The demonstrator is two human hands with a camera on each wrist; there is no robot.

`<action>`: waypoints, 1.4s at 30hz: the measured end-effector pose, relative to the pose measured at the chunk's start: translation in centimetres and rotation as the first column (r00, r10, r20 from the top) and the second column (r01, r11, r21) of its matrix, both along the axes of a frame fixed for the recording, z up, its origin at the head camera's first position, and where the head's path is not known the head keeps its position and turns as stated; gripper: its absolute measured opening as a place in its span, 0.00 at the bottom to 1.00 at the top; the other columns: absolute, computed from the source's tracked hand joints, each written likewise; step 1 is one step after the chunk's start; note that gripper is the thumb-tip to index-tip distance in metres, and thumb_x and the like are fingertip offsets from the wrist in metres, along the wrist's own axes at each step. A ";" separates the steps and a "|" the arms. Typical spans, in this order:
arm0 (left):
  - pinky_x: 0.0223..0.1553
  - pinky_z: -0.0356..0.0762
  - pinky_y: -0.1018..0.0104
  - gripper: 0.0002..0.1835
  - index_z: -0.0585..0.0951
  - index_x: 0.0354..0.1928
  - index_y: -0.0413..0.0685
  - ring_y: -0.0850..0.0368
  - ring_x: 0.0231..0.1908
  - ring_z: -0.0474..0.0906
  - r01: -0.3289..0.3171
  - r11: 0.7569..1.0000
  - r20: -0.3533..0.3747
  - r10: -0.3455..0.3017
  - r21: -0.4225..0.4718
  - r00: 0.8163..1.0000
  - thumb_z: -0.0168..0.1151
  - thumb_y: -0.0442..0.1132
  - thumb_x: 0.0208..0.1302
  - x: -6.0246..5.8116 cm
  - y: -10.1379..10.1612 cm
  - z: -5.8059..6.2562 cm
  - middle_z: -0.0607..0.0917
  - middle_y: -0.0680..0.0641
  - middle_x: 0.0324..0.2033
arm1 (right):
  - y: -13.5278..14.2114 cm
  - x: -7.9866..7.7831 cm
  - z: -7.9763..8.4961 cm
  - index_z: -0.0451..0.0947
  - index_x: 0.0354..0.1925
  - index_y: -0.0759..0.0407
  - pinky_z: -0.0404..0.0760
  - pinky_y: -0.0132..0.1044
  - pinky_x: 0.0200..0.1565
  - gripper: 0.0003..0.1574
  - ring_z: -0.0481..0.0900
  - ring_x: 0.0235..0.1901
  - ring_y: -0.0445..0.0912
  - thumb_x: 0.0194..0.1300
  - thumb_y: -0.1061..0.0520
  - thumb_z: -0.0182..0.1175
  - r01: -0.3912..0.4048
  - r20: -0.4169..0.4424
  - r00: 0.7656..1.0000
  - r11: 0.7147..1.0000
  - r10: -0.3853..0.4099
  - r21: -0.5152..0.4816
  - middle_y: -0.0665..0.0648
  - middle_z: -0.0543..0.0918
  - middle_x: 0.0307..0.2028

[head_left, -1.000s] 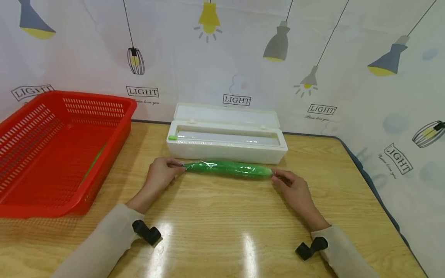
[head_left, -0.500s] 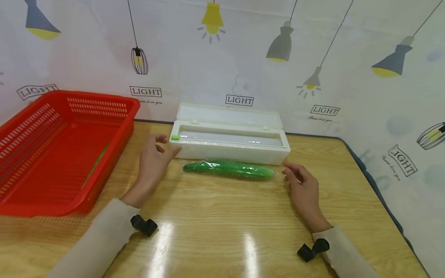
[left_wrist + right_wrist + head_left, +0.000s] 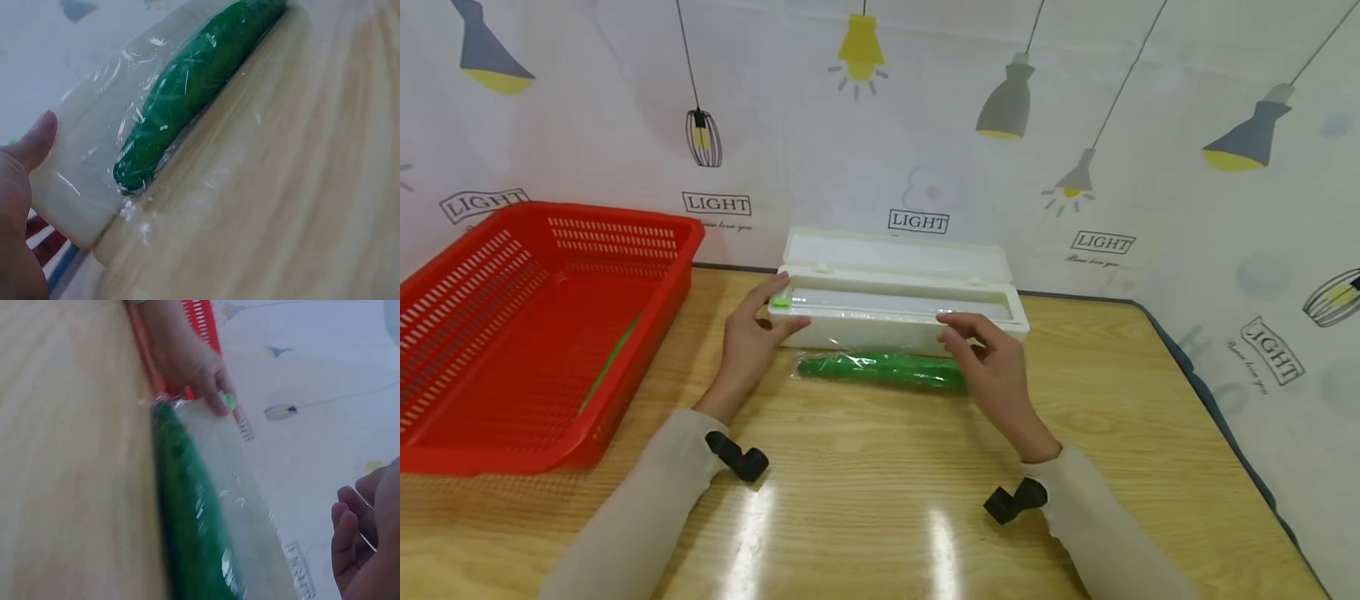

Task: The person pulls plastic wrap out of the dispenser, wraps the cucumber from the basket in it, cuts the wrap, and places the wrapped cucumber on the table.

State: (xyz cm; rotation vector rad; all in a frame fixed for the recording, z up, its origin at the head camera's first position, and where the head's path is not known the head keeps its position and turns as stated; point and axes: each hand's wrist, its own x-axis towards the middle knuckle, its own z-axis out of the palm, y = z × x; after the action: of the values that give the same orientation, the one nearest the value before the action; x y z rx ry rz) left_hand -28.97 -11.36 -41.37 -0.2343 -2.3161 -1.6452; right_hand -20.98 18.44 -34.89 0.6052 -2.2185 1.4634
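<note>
A cucumber wrapped in clear film lies along the front of a white plastic cling film box. The box's lid is tipped back, and a green slide cutter sits at its left end. My left hand grips that end, thumb on the front wall and the other fingers round the side. Over the cucumber's right end, which it hides in the head view, hovers my right hand. Its fingers are loosely bent near the box's front edge, with nothing visible between them.
A red slotted plastic basket stands on the left of the wooden table, a thin green strip showing inside it. Behind the box rises a white wall covering printed with lamps.
Both hands have let go of the wrapped cucumber's ends. The left has moved up onto the box's left end; the right first drew away rightward, then came back left over the cucumber.
</note>
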 end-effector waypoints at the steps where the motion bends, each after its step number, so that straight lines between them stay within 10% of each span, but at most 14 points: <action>1: 0.43 0.70 0.65 0.36 0.72 0.66 0.63 0.61 0.59 0.66 -0.002 1.000 -0.015 0.002 0.001 1.000 0.72 0.48 0.52 -0.1 -0.1 -0.1 0.68 0.62 0.65 | -0.6 -0.6 0.1 0.79 0.48 0.69 0.74 0.28 0.28 0.12 0.79 0.33 0.50 0.66 0.69 0.56 -0.016 -0.018 1.000 1.000 0.016 0.002 0.64 0.83 0.36; 17: 0.50 0.75 0.61 0.33 0.77 0.61 0.62 0.66 0.63 0.64 -0.010 0.998 -0.025 0.012 0.060 1.000 0.73 0.52 0.48 0.1 -0.5 -0.6 0.71 0.62 0.63 | -10.0 -6.4 -0.3 0.82 0.49 0.58 0.78 0.35 0.37 0.14 0.79 0.40 0.41 0.68 0.55 0.60 -0.147 -0.019 0.988 0.975 0.153 0.167 0.52 0.83 0.39; 42: 0.46 0.76 0.50 0.29 0.78 0.60 0.50 0.50 0.54 0.72 0.001 0.992 -0.076 0.009 0.126 0.997 0.72 0.35 0.54 -0.1 -0.6 -0.7 0.72 0.49 0.63 | -15.7 -8.7 -0.6 0.85 0.45 0.55 0.74 0.36 0.45 0.12 0.76 0.43 0.46 0.63 0.55 0.65 -0.038 -0.070 0.994 0.856 0.086 0.516 0.52 0.85 0.44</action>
State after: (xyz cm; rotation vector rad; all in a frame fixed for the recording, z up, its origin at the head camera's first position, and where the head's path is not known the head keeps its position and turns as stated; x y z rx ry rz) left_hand -29.05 -11.92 -42.11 -0.2602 -2.1460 -1.7414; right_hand -29.70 2.77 -35.48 0.8955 -2.5428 0.8289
